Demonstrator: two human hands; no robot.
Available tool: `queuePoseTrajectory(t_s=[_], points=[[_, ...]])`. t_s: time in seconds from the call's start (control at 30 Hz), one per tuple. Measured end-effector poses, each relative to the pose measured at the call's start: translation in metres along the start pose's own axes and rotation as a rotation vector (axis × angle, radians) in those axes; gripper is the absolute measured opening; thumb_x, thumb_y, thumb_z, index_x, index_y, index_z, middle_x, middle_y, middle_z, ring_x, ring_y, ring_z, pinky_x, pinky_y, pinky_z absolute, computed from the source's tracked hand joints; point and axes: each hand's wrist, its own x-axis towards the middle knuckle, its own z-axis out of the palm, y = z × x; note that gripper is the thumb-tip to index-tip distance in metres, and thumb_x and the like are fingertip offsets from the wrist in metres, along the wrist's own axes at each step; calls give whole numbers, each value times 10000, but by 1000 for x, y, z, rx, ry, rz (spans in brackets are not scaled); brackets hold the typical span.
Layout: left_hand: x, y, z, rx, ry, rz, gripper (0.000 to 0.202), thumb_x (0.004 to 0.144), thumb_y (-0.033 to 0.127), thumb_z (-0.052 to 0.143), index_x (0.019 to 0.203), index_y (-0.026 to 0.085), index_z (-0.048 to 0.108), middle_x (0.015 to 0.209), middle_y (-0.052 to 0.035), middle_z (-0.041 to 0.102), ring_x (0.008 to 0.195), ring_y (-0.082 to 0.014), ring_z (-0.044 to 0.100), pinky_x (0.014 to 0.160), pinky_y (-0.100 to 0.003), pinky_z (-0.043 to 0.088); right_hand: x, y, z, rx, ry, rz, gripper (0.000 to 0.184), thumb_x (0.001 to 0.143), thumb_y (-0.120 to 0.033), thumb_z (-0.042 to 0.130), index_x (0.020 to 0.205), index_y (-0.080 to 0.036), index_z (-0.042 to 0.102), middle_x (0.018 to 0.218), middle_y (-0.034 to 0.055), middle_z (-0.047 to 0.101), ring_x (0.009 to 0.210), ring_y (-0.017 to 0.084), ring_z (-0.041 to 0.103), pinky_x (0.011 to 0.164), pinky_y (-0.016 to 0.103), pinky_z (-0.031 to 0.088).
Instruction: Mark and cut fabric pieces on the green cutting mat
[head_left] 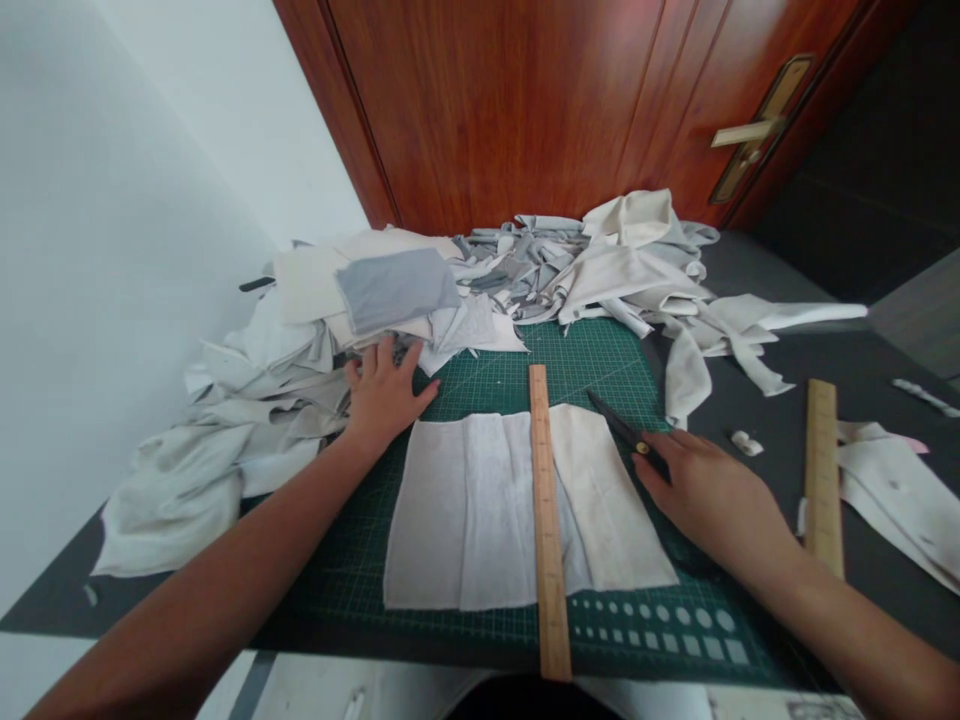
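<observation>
A white cloth piece (480, 510) lies flat on the green cutting mat (570, 360), with a wooden ruler (546, 520) laid lengthwise across it. My left hand (382, 395) rests open, fingers spread, on the heap of fabric scraps (247, 420) at the mat's left edge. My right hand (705, 495) sits at the cloth's right side, closed around black scissors (622, 430) whose blades point up and left over the mat.
More white and grey scraps (600, 265) pile at the back against a wooden door (540, 100). A second wooden ruler (823, 475) lies on the dark tabletop at right, beside another white cloth (900, 500). A white wall stands at left.
</observation>
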Motion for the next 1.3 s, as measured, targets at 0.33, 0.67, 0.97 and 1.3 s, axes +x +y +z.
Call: queuePoseTrajectory(t_s=[0.33,0.67,0.97,1.3], points=[[43,10,9,23,75,151,592,972,474,552,1545,388,434,1702,-106,268,1554,-423,171,1153,-678,116,-2,-4,7,82,-18,30,293,1033,-340,415,1111,-171,641,1007,91,709,774,260,739,611,365,531],[97,2,15,-9,27,91,409,996,422,396,1128,207,719,1225,-172,671,1180,-399,530,988,-579,299,-10,27,-1,178,118,88,390,1038,-450,435,1213,-181,657,1139,146,697,1032,322,687,927,487,555],[103,4,14,-88,57,4,435,979,361,395,1289,163,628,1283,-205,649,1266,-420,495,1019,-581,305,-18,95,31,-46,122,176,522,1049,-338,359,1354,-5,621,1393,264,614,1247,402,607,1081,565,466],[47,59,14,-295,-188,676,582,960,227,436,1542,216,454,1682,-91,329,1562,-272,266,1245,-484,242,-21,73,18,82,186,157,429,1029,-362,440,1209,-91,720,1247,193,678,1106,365,635,1003,553,521]])
